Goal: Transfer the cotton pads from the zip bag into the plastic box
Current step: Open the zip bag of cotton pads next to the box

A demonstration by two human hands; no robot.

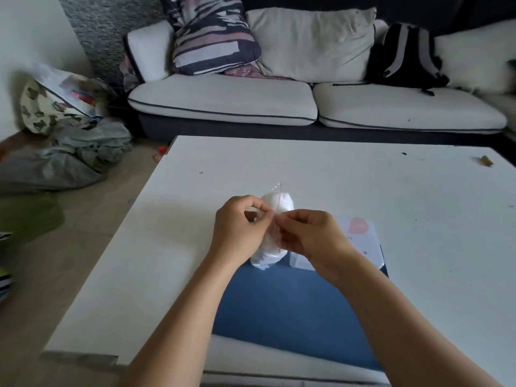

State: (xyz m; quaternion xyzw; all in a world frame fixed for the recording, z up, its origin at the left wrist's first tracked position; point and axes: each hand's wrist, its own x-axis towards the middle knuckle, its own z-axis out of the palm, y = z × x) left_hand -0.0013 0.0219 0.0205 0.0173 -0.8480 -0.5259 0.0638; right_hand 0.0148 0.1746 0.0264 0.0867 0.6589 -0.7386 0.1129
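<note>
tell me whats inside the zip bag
A white mass fills the zip bag, presumably the cotton pads; single pads cannot be made out. Left hand and right hand cover its middle.

This is a home living room. A pale cushioned sofa [279, 101] with dark piping runs along the far side, carrying a striped pillow [212, 37], a plain cushion [310, 43] and a black backpack [405, 54]. A low white worktop [335, 177] stands just before it. On the floor at far left lie a patterned bag [53, 104] and crumpled grey clothes [69, 157].
</note>
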